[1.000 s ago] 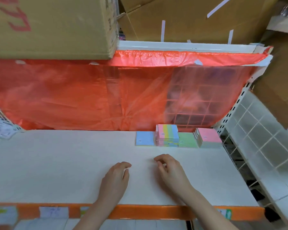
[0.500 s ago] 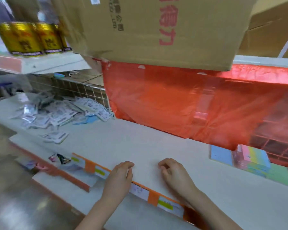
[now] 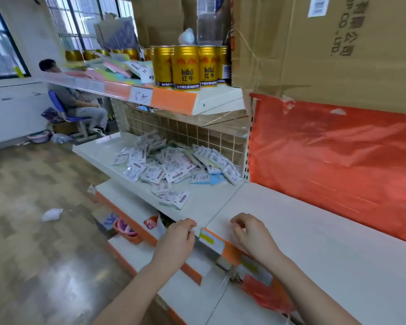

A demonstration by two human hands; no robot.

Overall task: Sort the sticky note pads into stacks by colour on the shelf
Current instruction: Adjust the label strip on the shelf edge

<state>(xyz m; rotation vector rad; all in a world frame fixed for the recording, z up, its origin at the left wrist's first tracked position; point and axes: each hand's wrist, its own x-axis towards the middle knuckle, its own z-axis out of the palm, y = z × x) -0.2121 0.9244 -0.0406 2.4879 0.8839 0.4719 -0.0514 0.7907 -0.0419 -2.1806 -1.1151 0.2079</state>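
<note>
**A:** ok so going left to right, what was in the shot?

**B:** Far left there was a seated person (image 3: 77, 102) on a blue chair (image 3: 63, 112), back by the windows. Next came an upper shelf (image 3: 197, 99) with coloured paper pads (image 3: 103, 71) lying loose and a row of gold cans (image 3: 185, 66). Under that, a white shelf (image 3: 117, 148) held a messy pile of wrapped sticky note pads (image 3: 174, 167), mostly white label side up, a couple of light blue ones at the pile's right edge.

**A:** and the hands?

**B:** Both were low at the front edge. The left hand (image 3: 176, 240) had loosely curled fingers and nothing in it, the fingertips right at the shelf lip. The right hand (image 3: 251, 233) was the same, curled loosely, empty, over the right-hand shelf (image 3: 326, 242).

**A:** right side?

**B:** Red plastic sheet (image 3: 338, 156) behind that shelf, with a big cardboard box (image 3: 326, 50) above it.
</note>
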